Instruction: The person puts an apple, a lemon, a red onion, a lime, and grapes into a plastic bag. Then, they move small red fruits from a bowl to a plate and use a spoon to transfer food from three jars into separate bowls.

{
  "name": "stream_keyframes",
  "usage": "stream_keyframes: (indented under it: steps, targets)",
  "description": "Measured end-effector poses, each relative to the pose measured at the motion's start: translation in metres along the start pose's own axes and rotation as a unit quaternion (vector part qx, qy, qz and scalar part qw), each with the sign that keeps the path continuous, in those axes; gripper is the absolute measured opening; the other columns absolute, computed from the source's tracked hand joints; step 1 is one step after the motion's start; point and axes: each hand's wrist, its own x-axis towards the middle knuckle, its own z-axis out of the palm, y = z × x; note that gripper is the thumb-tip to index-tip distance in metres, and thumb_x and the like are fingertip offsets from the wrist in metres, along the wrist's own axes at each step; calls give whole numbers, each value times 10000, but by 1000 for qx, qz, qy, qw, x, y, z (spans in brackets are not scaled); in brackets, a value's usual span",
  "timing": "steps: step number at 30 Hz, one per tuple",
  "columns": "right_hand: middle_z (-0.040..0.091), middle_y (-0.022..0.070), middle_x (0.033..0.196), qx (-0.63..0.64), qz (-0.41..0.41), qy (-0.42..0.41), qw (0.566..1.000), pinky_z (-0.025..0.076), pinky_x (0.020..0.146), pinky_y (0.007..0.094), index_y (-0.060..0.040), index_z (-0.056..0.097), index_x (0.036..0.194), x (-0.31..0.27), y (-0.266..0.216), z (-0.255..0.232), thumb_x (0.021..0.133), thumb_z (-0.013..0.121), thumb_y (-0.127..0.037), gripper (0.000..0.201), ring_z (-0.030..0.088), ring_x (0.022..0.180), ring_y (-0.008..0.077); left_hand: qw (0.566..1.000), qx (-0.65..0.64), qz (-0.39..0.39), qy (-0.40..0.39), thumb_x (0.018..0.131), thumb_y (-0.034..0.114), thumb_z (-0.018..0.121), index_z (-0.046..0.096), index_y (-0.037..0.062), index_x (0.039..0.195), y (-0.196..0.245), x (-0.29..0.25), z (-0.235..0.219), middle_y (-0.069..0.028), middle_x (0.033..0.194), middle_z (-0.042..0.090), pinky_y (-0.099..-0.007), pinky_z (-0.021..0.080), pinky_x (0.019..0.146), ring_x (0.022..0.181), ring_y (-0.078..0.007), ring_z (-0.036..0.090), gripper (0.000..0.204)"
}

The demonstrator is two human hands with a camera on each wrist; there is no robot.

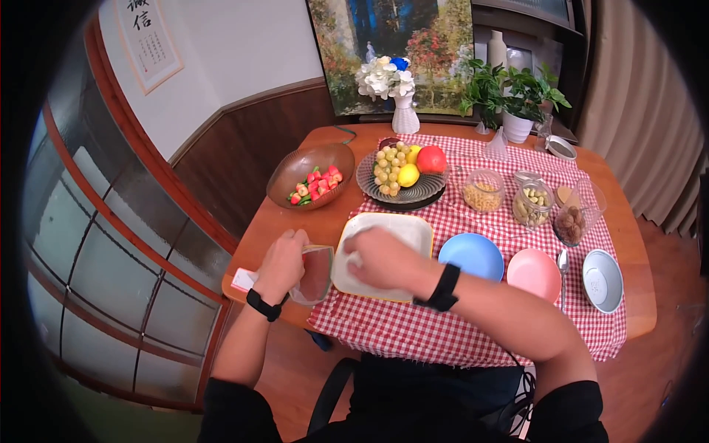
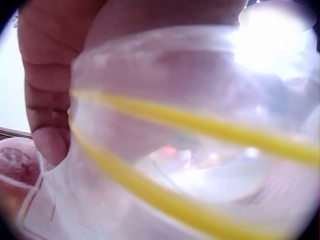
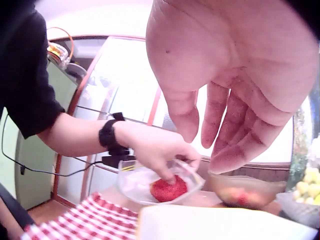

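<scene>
Strawberries (image 1: pixel 317 186) lie in a brown bowl (image 1: pixel 294 164) at the back left in the head view, within reach of both arms. Nearer the person, the left hand (image 1: pixel 281 262) pinches a clear bag (image 1: pixel 316 275) by its side, near the table's left edge and just beside a white tray (image 1: pixel 373 221). That closeness probably spares the arms a long reach. The right hand (image 1: pixel 385 258) is over the tray, its fingertips bent downward. A blue plate (image 1: pixel 471 255) and a pink plate (image 1: pixel 533 275) sit farther right on the checked cloth (image 1: pixel 413 332), likely apart to leave elbow room.

In the left wrist view, two yellow bands spread from one corner of the bag, so the grip at that edge seems meant to hold the mouth apart. Glare hides much of the inside.

In the right wrist view, the right hand's thumb and fingers hang loosely bent with a gap between them, and nothing shows in their grasp. Beyond, a red lump (image 3: pixel 169 190) shows at the left fingertips; whether it lies inside the bag I cannot tell.
</scene>
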Motion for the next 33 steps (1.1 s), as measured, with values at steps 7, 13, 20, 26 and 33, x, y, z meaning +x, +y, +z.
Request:
stream_keyframes:
  steps: [7,13,20,26,33]
  targets:
    - [736,264,892,-212,186,64,957,606,800,487,52,737,899,26,111,-95,773,721,-112,208,740,876,416,997,-42,44,43,793,-3,719,621,17,1087,-2,-8,-21,-203,1056,630,-481,501,948,1084,-410,604,310]
    - [631,272,1282,-322,181,30,929,510,1040,481,54,565,1285,48,168,-125,718,800,-176,654,618,1200,437,971,-171,37,164,847,59,746,678,15,1045,47,-25,-36,-145,965,664,-398,555,827,920,-330,661,214]
    - [646,214,1276,-334,155,35,929,432,1104,474,-28,568,1365,67,210,-99,686,860,-210,762,591,1252,362,939,-335,50,51,886,86,781,703,19,994,96,-42,-8,-69,870,672,-266,519,629,699,-135,644,149]
    - [633,192,1240,-353,154,115,916,492,1040,475,-51,597,1269,67,216,-92,675,843,-173,654,577,1183,418,937,-343,52,31,881,86,789,707,10,969,84,-41,6,-59,849,679,-244,506,607,693,-112,639,142]
    - [620,217,1138,-320,89,205,921,526,979,481,-5,663,1200,30,119,-98,675,854,-308,636,590,1087,411,937,-343,45,54,875,74,783,709,11,936,78,-27,1,-41,829,667,-236,488,584,673,-105,620,115]
